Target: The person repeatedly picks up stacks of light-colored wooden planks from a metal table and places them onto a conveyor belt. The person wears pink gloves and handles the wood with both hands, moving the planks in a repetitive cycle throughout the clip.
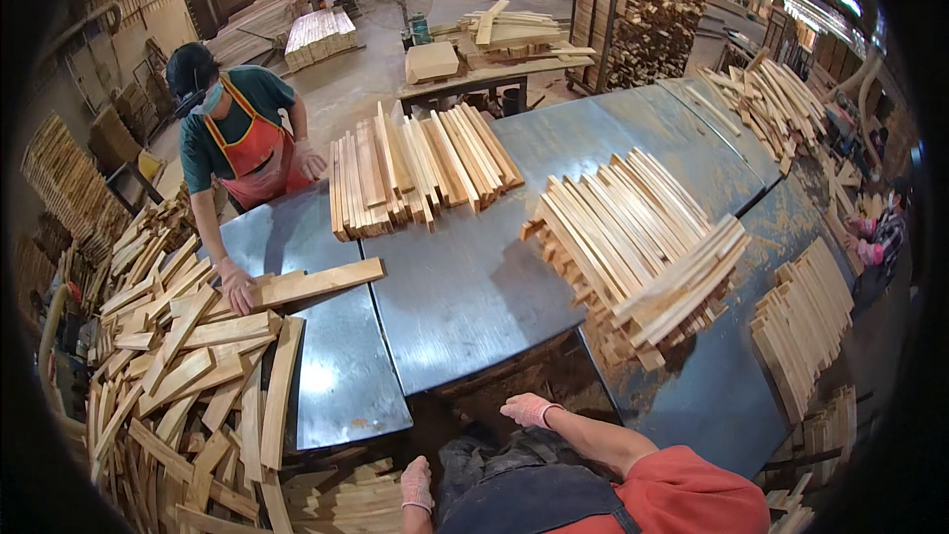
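My right hand (529, 409), in a pale pink glove, is held in front of my dark apron (539, 499), near the edge of the metal table (465, 307). Its fingers are loosely bent, and nothing shows in them. Lower down at my left side hangs my left hand (416, 484), gloved alike; its fingers are too foreshortened to read. Neither hand touches wood. Ahead to the right, a stack of wooden strips (623, 237) lies on the table, with a few strips askew on top. Farther off is a second row of strips (425, 163).
Across the table, a co-worker (242, 129) in an orange apron rests a gloved hand on a board (316, 283). A jumbled heap of wood pieces (188, 376) fills the left. More strips (803, 316) stand at the right, near another person (883, 242). A gap opens between table sections before me.
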`<state>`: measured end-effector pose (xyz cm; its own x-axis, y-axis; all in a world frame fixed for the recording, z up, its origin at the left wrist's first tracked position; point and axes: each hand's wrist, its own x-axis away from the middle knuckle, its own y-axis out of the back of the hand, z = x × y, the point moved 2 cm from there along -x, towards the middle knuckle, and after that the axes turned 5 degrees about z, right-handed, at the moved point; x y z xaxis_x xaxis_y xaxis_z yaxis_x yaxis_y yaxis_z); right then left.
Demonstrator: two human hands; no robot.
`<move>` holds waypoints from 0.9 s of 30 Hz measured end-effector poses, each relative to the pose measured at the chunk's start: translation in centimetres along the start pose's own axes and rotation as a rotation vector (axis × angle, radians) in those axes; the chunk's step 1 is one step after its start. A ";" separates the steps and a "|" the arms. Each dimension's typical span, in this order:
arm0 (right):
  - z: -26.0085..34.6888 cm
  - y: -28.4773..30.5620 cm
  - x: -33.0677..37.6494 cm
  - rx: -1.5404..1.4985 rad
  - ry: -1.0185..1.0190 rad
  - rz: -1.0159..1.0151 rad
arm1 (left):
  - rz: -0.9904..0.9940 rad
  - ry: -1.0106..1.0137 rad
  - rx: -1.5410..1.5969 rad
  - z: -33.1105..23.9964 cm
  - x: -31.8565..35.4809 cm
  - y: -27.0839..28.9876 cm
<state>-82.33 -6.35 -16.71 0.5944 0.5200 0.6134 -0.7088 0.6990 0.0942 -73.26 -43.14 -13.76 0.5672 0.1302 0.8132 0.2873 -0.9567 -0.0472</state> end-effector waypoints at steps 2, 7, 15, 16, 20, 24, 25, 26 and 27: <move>2.7 2.7 -1.8 0.487 0.261 -0.110 | 0.119 -0.052 0.035 -2.7 -2.4 0.2; 5.1 8.8 -5.6 -0.101 -0.202 -0.158 | 0.272 -0.066 -0.087 -13.6 -2.1 -5.9; 13.0 24.8 -15.9 0.956 0.020 -0.225 | 0.262 -0.126 -0.285 -21.8 -7.4 -10.6; 18.5 26.5 -16.3 0.819 -0.041 -0.255 | 0.208 -0.102 -0.260 -22.0 -7.4 -9.7; 22.4 37.7 -21.3 0.256 -0.216 -0.645 | 0.133 -0.043 -0.262 -22.7 -7.2 -11.0; 28.7 48.9 -25.6 0.086 -0.286 -0.833 | 0.062 0.210 -0.337 -30.1 -1.8 -17.8; 29.8 50.3 -27.1 0.077 -0.288 -0.802 | -0.024 0.222 -0.325 -29.7 -1.2 -18.1; 30.3 51.6 -28.3 0.071 -0.297 -0.774 | -0.027 0.237 -0.304 -28.9 -1.4 -18.0; 31.0 52.4 -29.4 0.074 -0.308 -0.740 | -0.030 0.256 -0.274 -28.4 -1.5 -18.4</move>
<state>-148.76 -0.25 -5.47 0.7960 -0.2320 0.5591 -0.2014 0.7695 0.6061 -101.31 -33.09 2.36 0.3402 0.1227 0.9323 0.0636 -0.9922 0.1074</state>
